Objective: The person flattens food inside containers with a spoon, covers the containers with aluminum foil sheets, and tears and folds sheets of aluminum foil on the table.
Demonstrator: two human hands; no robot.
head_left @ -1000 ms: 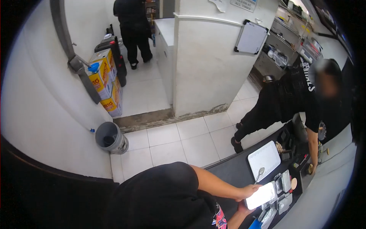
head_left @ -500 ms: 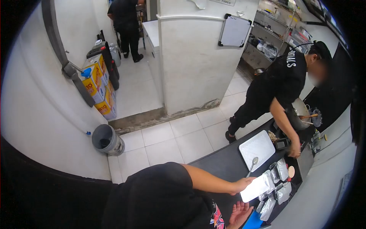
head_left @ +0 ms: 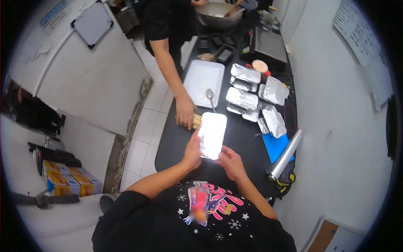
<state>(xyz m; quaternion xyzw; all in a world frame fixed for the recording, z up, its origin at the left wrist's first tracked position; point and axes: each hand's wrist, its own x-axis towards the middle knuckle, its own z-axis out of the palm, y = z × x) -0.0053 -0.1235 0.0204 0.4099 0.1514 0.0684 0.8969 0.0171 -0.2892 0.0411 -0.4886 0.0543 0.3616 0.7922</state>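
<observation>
Two sides of the silvery container (head_left: 213, 135), mid-frame, are clamped by left hand (head_left: 193, 150) and right hand (head_left: 232, 164); even, level support should help.

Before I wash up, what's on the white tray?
A spoon lies on the tray, extending past the near edge. Any part behind the held foil pack is covered.

A black desk (head_left: 170, 153) runs along a white wall (head_left: 323, 109) on the right hung with written sheets (head_left: 354, 27), while on the left white floor tiles (head_left: 137, 151) meet a pale wall (head_left: 100, 77) with a grimy lower edge and a small whiteboard (head_left: 93, 23), yellow-and-white boxes (head_left: 71, 179) standing farther left.
</observation>
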